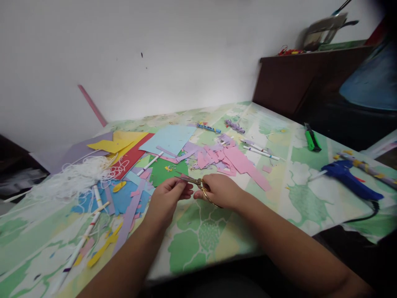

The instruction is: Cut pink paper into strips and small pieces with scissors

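My right hand point(221, 190) is closed round the gold handles of a pair of small scissors point(194, 181), whose blades point left. The blades lie just over the fingertips of my left hand point(169, 196). That hand is pinched closed on what looks like a small piece of pink paper point(183, 176), mostly hidden by the blades and fingers. Beneath and beyond the hands is a green sheet point(164, 174) with tiny yellow scraps on it. Pink paper scraps point(238, 159) are heaped just past my right hand.
A tangle of white string point(83, 176) and coloured sheets, including a light blue one point(169, 138), lie left. Paper-wrapped sticks point(209, 128) lie at the back. On the right are a blue glue gun point(350, 180) and a green box cutter point(312, 138). A wall borders the table.
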Tool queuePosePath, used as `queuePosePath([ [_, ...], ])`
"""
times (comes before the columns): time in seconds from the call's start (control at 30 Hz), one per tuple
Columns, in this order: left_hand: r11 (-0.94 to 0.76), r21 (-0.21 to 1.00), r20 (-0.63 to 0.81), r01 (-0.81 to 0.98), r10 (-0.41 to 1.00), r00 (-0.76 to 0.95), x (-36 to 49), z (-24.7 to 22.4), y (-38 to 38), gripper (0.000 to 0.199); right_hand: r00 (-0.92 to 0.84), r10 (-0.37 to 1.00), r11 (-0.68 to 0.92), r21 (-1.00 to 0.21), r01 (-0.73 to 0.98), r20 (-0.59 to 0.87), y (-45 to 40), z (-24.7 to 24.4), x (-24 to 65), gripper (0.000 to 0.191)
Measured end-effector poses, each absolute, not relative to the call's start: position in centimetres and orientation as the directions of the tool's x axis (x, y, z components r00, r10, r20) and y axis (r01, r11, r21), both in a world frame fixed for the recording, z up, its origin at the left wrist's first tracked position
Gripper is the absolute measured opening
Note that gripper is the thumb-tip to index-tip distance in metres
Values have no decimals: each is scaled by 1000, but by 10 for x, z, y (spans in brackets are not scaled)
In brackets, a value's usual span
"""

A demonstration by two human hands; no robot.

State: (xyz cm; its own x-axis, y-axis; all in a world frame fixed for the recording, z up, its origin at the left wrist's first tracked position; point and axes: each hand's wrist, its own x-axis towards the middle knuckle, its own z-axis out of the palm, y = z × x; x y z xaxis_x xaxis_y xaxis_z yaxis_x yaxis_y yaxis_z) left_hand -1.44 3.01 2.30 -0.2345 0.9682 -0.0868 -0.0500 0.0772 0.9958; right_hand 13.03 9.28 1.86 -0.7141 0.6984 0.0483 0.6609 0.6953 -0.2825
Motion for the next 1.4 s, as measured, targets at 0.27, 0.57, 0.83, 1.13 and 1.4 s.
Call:
queuePosePath([
  [0.27,26,1000,-22,16,977,-212,-16,20,34,17,-708,705,685,-284,671,26,93,20,131,53],
  [0.57,-47,999,46,4,958,-284,-14,19,37,17,-725,682,712,-313,629,96,96,10,131,49],
  [0.83,-95,993,111,67,948,-297,-14,19,36,17,-732,664,735,-312,602,153,93,7,130,45],
  [1.13,-110,982,146,151,955,-257,-16,21,32,17,-748,645,747,-334,574,157,93,8,130,44],
  [1.4,-113,977,156,178,957,-244,-16,25,30,19,-739,657,744,-278,607,145,94,12,131,48],
])
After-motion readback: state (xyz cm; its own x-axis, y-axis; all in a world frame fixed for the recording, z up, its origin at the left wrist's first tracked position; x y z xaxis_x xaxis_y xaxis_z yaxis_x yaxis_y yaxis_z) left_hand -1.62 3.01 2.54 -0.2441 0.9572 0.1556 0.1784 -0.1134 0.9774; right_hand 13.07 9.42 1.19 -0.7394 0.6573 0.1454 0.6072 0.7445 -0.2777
